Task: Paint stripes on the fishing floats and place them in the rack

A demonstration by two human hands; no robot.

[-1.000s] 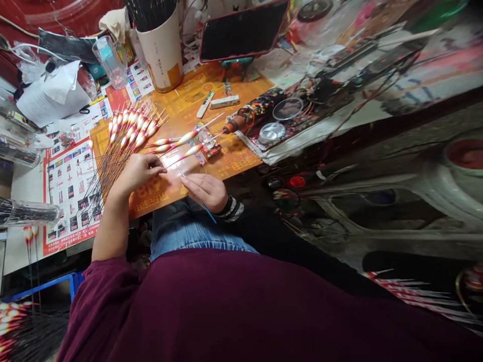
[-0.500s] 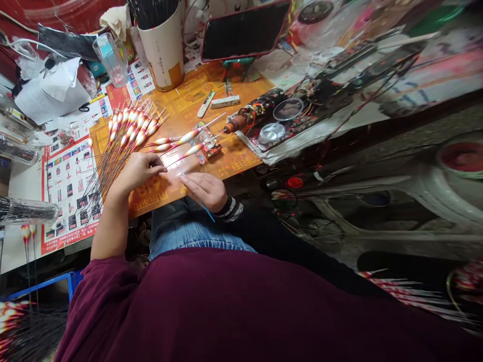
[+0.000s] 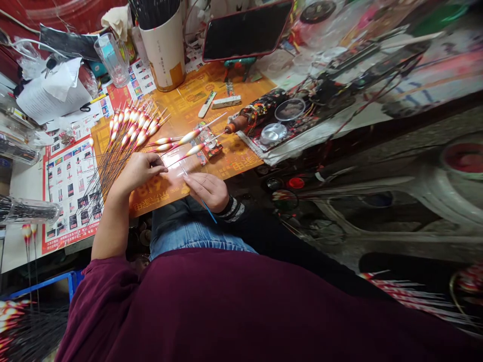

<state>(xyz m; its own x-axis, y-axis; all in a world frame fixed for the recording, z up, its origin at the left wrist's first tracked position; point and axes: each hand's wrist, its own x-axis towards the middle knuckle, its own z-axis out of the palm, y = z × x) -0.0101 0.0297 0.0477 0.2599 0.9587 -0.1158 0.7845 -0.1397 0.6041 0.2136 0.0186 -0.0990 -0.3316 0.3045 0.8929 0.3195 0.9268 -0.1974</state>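
Note:
My left hand [image 3: 140, 172] pinches the dark thin stem of a fishing float [image 3: 195, 149]. The float's body is white in the middle, shading through yellow to dark red, and its tip points right. Between the fingers of my right hand [image 3: 209, 191] is a thin brush with a blue handle [image 3: 210, 213]; its fine end reaches up near the float's stem. Whether it touches cannot be made out. Just beyond lie two similar floats [image 3: 164, 147]. Left of them, a fanned bunch of floats [image 3: 130, 123] rests with dark stems toward me.
A dark spindle with a brown end [image 3: 237, 123] and small clear dishes [image 3: 272, 133] stand to the right. Behind are a phone on a stand [image 3: 247, 32], a white container of black rods [image 3: 163, 55] and a glass [image 3: 113, 60]. Printed sheets [image 3: 60, 211] cover the left side.
The view has shifted very slightly. Both hands keep nearly the same pose, with the float and brush still in them.

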